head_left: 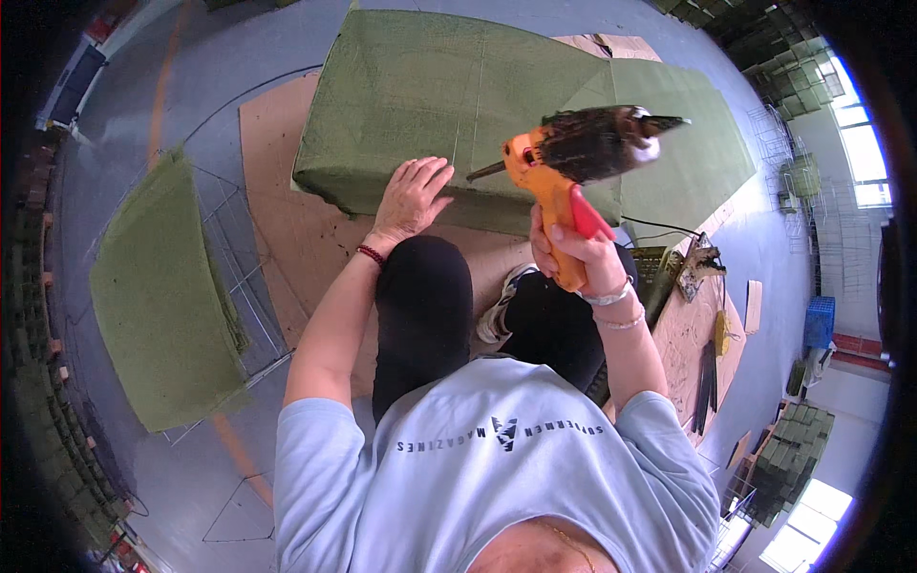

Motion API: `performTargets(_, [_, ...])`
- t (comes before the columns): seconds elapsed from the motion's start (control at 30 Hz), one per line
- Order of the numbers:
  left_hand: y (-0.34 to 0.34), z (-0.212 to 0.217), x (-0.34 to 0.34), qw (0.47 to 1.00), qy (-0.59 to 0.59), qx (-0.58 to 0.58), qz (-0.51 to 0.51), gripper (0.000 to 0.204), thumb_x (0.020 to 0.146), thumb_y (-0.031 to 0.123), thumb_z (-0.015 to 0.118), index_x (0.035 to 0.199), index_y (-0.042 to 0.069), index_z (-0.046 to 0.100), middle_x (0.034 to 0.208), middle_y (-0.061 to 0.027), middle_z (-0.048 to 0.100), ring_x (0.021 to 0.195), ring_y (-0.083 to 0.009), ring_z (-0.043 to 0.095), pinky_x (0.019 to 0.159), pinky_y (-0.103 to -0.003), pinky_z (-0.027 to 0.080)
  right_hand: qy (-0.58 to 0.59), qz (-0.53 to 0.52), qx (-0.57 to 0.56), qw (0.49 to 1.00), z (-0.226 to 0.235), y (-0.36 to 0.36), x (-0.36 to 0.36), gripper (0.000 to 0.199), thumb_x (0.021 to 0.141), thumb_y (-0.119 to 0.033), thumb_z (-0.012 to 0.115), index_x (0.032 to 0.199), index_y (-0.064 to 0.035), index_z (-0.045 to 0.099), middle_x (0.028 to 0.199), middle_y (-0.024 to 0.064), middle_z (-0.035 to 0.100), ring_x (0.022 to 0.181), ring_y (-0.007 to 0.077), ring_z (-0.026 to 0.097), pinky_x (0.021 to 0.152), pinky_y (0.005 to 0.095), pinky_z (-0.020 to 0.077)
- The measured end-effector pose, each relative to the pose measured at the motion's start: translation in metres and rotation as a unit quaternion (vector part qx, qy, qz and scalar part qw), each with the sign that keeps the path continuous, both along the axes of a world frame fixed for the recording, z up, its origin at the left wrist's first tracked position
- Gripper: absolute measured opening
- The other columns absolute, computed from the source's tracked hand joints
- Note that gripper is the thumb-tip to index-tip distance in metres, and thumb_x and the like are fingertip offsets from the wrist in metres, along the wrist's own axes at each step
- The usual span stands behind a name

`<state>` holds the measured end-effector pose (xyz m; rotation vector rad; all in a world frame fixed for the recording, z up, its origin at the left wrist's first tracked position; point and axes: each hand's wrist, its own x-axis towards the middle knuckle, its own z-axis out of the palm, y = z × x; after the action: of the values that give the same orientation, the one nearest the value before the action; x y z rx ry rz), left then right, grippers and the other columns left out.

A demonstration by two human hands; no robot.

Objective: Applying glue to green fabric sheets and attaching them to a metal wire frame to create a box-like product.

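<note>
- Pale blue shirt [573,463]: dark capital lettering [427,445] is printed across the chest, upside down in this view.
- The lettering forms a curved line, one word on each side of the middle.
- Between the two words stands a small dark emblem [504,433], also printed on the shirt.

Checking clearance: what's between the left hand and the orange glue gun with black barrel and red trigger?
In the head view, green fabric shows between left hand and glue gun, plus the gun's own thin dark rear rod.
</note>
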<state>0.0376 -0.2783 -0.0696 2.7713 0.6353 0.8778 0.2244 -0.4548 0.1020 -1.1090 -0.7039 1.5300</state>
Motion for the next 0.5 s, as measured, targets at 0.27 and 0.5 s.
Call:
performTargets(0.27, [-0.0004,0.0007,-0.0007,1.0,0.002,0.007,-0.002,0.054,0.075,0.023,0.073,0.123,0.008,0.054,0.126,-0.0081,0.052,0.119,-0.0251,0.048,0.102,-0.04,0.037,0.035,-0.027,0.066,0.997,0.0,0.002,0.002,0.028,0.083,-0.017,0.065,0.099,0.0016,0.052,0.068,0.0036,0.051,0.051,0.0122,0.047,0.049,0.0247,0.0369])
performTargets(0.5, [0.0,0.0014,0.0002,1.0,0.0,0.005,0.002,0.054,0.074,0.022,0.073,0.123,0.009,0.055,0.126,-0.0076,0.052,0.119,-0.0251,0.048,0.102,-0.04,0.037,0.038,-0.033,0.008,0.999,0.0005,0.0029,-0.0014,0.025,0.083,-0.011,0.064,0.1,0.0015,0.052,0.069,0.0039,0.051,0.051,0.0127,0.048,0.048,0.0249,0.0366])
